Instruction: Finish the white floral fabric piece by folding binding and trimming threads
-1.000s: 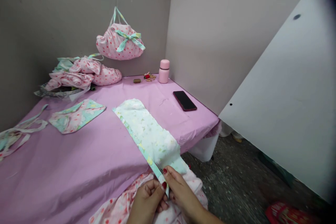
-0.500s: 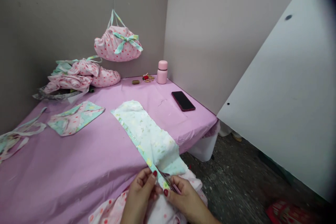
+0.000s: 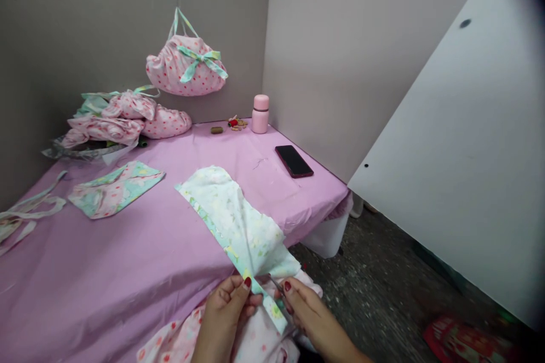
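Note:
A pale floral fabric piece [image 3: 225, 204] with a folded mint-green edge lies over the table's front edge, its near end hanging toward me. My left hand [image 3: 227, 309] is closed, pinching the folded edge between thumb and fingers. Just right of the strip, my right hand [image 3: 306, 312] is closed around small scissors [image 3: 276, 283], their thin metal tip pointing at the fabric. The handles are mostly hidden by my fingers. Pink dotted cloth [image 3: 170, 343] is bunched below both hands.
A phone [image 3: 293, 161], pink bottle [image 3: 260, 114] and thread spool [image 3: 217, 130] are on the purple-covered table [image 3: 128, 249]. A folded floral piece [image 3: 117, 188] and dotted bundles [image 3: 128, 119] sit left. A dotted pouch [image 3: 187, 65] hangs by the wall; a white panel [image 3: 451, 142] stands right.
My right hand has drawn the scissors slightly right, away from the strip. The strip's near end now shows between my hands. The whole view has shifted a little.

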`<action>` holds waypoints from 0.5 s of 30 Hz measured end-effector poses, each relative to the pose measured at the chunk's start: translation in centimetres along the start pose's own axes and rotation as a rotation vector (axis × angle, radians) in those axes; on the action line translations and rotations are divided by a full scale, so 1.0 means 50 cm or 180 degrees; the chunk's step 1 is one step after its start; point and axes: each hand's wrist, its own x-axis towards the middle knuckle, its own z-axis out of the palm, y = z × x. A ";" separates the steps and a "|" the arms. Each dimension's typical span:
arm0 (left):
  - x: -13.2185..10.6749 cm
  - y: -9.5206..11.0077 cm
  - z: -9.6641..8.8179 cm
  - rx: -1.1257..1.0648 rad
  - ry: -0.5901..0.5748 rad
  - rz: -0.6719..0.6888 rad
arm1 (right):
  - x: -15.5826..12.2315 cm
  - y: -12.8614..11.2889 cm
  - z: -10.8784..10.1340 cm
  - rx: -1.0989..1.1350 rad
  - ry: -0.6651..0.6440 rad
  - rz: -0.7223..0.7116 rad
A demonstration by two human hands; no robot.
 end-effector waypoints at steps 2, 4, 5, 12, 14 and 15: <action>0.000 0.001 0.000 -0.0030 -0.0036 0.0011 | 0.007 0.000 0.011 -0.0026 -0.0072 -0.0033; 0.001 0.003 0.000 -0.0051 -0.0055 0.0033 | 0.014 0.001 0.020 -0.0089 -0.0144 -0.0047; 0.001 0.004 0.001 -0.0057 -0.0054 0.0044 | 0.018 0.001 0.024 -0.0114 -0.0158 -0.0044; 0.003 0.005 0.002 -0.0031 -0.0088 0.0022 | 0.032 -0.008 0.049 0.0012 -0.0156 0.0109; 0.005 0.004 0.002 -0.0027 -0.0115 0.0030 | 0.033 -0.006 0.053 0.0056 -0.0146 0.0059; 0.005 0.004 0.002 -0.0026 -0.0126 0.0039 | 0.032 -0.004 0.053 0.0082 -0.0156 0.0029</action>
